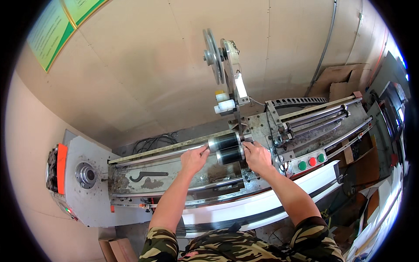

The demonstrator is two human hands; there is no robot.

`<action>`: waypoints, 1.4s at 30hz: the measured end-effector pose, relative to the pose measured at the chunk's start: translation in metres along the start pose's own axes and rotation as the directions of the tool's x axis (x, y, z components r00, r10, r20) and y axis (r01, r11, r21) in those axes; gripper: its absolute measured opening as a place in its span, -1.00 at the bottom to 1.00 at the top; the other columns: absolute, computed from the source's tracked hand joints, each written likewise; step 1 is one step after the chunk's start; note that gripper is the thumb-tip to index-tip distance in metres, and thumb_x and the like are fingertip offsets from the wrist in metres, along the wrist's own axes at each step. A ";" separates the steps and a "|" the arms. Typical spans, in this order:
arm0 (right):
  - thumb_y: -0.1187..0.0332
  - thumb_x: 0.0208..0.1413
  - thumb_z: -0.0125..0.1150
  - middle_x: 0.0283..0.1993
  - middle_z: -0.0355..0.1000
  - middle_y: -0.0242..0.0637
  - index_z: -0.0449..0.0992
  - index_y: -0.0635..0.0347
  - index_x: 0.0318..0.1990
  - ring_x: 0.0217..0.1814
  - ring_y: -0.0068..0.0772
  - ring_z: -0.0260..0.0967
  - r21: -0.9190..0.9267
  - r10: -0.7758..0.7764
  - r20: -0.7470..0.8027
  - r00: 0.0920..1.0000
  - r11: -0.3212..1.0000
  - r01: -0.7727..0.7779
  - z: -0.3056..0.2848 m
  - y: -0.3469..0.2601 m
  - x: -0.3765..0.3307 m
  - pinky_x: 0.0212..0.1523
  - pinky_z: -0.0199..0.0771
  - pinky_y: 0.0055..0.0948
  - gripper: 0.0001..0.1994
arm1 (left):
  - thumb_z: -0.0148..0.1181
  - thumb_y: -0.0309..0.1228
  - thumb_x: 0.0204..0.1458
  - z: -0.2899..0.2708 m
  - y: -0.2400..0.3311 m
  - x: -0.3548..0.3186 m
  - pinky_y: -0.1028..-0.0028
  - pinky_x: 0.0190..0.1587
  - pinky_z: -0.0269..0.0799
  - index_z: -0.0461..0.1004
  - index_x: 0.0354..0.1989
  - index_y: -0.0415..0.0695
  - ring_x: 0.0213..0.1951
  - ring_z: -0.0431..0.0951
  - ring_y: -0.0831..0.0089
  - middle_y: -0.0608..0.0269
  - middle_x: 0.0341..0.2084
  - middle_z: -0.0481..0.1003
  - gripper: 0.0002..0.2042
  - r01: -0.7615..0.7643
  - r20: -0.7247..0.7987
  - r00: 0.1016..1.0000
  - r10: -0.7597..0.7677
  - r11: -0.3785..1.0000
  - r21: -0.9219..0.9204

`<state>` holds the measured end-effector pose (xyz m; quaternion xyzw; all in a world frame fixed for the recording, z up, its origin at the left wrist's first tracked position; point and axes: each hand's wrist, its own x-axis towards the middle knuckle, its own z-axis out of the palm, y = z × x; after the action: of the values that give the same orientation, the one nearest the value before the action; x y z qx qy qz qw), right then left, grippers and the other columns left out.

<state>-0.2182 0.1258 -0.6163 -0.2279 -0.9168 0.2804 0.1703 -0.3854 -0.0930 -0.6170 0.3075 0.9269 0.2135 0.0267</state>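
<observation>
The two dark cylindrical rollers (226,147) lie side by side on the machine bed (174,174), at its middle. They look rigid, smooth and fairly heavy; grip at the ends. The left hand (194,158) pinches the left end; the right hand (256,156) clasps the right end. Green-bordered posters (61,26) hang on the wall, upper left; flattened brown cardboard (340,81) leans upper right.

Right hand (257,157) covers the near end of the lower black roller (230,154); cardboard box (114,249) cut by lower edge; green posters (61,26) cropped by the rim.
</observation>
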 end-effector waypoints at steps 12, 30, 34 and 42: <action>0.18 0.25 0.07 -0.05 0.50 0.10 0.61 -0.12 0.01 -0.18 0.21 0.53 -0.001 -0.009 -0.018 1.000 1.000 0.008 0.002 -0.001 0.000 -0.19 0.54 0.06 -0.74 | 0.17 0.01 0.13 -0.002 0.002 0.000 0.16 -0.27 0.50 0.63 0.01 0.34 -0.36 0.62 0.08 0.16 -0.49 0.62 -0.69 -0.008 0.001 1.000 0.008 1.000 -0.009; 0.24 0.27 0.07 0.30 0.29 0.12 0.58 -0.12 0.07 0.20 0.21 0.38 -0.107 -0.009 0.037 0.999 0.994 0.013 -0.002 -0.013 -0.003 0.11 0.49 -0.02 -0.72 | 0.16 0.03 0.13 -0.001 -0.005 -0.001 0.15 -0.29 0.48 0.60 0.05 0.38 -0.41 0.60 0.08 0.15 -0.56 0.58 -0.66 -0.051 -0.017 0.999 0.051 0.998 -0.033; 0.25 0.28 0.06 0.31 0.28 0.15 0.57 -0.13 0.08 0.22 0.22 0.36 -0.099 -0.034 0.037 0.999 0.994 0.038 -0.005 -0.017 -0.003 0.13 0.48 -0.03 -0.72 | 0.15 0.04 0.13 0.000 -0.007 -0.001 0.16 -0.29 0.48 0.61 0.06 0.37 -0.40 0.60 0.09 0.17 -0.57 0.58 -0.66 -0.050 -0.010 0.999 0.049 0.999 -0.015; 0.26 0.26 0.07 0.30 0.29 0.13 0.59 -0.10 0.05 0.19 0.21 0.39 -0.106 -0.057 0.004 0.998 0.993 0.057 0.000 -0.012 -0.003 0.10 0.50 -0.04 -0.73 | 0.13 0.05 0.14 0.000 -0.008 0.000 0.16 -0.28 0.48 0.60 0.06 0.37 -0.39 0.61 0.12 0.20 -0.57 0.59 -0.65 -0.055 0.004 0.998 0.055 0.998 -0.008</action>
<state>-0.2197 0.1157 -0.6104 -0.2101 -0.9366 0.2263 0.1655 -0.3899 -0.0985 -0.6196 0.3332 0.9171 0.2173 0.0240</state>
